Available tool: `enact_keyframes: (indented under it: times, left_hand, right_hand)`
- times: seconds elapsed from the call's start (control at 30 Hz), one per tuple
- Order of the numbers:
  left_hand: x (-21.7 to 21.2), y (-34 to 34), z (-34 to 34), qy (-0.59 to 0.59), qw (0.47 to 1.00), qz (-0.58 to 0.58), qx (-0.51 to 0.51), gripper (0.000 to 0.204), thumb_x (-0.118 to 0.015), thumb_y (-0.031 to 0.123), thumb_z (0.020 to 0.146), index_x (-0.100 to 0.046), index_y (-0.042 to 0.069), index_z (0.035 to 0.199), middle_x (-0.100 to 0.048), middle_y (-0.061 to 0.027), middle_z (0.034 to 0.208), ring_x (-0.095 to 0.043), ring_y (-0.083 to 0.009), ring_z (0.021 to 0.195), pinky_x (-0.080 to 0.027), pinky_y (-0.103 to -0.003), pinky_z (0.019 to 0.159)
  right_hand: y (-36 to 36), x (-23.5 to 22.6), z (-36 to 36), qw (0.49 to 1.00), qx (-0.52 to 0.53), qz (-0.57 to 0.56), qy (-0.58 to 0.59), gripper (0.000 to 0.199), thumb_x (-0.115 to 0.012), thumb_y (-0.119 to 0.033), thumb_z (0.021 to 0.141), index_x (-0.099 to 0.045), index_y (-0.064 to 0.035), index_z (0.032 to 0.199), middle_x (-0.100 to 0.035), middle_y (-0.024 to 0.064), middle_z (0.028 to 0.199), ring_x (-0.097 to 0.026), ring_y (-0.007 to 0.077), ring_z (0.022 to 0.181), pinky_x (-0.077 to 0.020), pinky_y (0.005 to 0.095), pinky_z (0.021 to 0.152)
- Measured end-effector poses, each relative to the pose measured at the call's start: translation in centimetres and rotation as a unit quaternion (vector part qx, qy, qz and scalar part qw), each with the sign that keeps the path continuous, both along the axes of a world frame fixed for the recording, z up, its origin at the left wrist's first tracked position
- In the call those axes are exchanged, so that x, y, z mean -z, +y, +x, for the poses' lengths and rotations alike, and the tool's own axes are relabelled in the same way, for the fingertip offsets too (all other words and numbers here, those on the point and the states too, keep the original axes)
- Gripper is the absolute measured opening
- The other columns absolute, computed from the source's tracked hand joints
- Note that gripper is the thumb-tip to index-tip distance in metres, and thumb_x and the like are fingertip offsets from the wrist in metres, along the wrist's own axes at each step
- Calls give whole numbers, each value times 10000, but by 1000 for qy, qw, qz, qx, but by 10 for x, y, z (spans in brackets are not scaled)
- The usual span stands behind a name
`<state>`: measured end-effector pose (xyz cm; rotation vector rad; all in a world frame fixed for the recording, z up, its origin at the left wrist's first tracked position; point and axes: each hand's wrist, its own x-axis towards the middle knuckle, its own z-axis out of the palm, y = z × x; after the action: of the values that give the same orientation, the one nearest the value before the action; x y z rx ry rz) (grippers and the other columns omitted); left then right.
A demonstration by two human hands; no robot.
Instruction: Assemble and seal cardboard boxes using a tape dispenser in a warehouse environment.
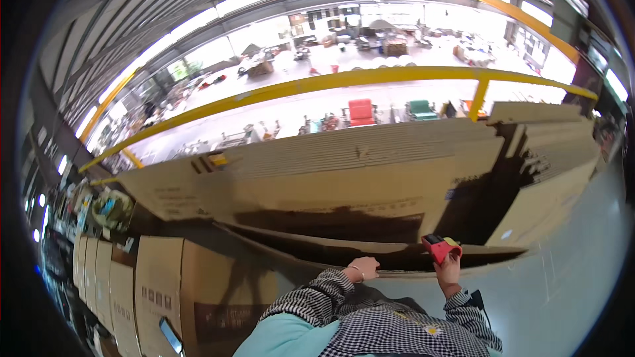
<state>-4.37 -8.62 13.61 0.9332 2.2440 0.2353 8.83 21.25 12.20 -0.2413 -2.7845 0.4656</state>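
Observation:
My right hand [450, 271] grips a red tape dispenser [439, 248] with a yellowish part at its top, held up over the edge of a brown cardboard piece. To its left, my left hand [365, 268] is closed at the upper edge of that cardboard [311, 251], fingers curled over the rim. The cardboard looks like a flattened carton, standing on edge across the front of me, its sides slightly parted with a dark gap between. Most of its near face is hidden behind my arms and body.
Beyond it, a thick stack of flat cardboard sheets [331, 185] leans against a yellow railing [317, 83]. Closed cartons [159, 284] stand in a row at the left, with a phone [170, 334] on one. Past the railing lies a lower hall with red [361, 112] and green seats.

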Motion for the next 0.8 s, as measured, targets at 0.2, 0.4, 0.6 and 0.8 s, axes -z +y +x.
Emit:
enact_keyframes:
  times: [0.2, 0.4, 0.6, 0.8]
  left_hand:
    - [14, 7, -3, 12, 999, -15, 30, 511, -611, 374, 844, -617, 94, 1271, -593, -148, 1288, -558, -324, 1199, -463, -437, 997]
    - [29, 11, -6, 10, 998, -55, 40, 555, -624, 410, 844, -602, 85, 1293, -579, -142, 1311, -551, -327, 1208, -460, -422, 1008]
    - [35, 14, 2, 22, 997, -61, 38, 537, -634, 419, 863, -605, 90, 1287, -570, -120, 1327, -559, -318, 1200, -463, -421, 1004]
    - [35, 11, 9, 14, 998, -59, 17, 535, -636, 426, 857, -612, 98, 1279, -573, -115, 1321, -561, -316, 1196, -466, -427, 994]
  right_hand:
    - [5, 7, -1, 999, 27, 27, -3, 441, -749, -245, 744, -542, -39, 1075, -681, 142, 964, -635, 279, 996, -373, 423, 1001]
    - [9, 9, -7, 1000, 0, 28, -11, 344, -702, -261, 785, -518, -60, 994, -678, 124, 872, -645, 273, 945, -394, 395, 968]
    - [11, 15, 4, 998, 1, 56, 0, 307, -686, -259, 801, -527, -60, 972, -663, 113, 830, -638, 274, 919, -397, 386, 958]
    - [12, 12, 7, 998, -9, 52, -44, 387, -681, -270, 811, -542, -56, 1102, -668, 105, 913, -633, 273, 978, -367, 404, 1021]
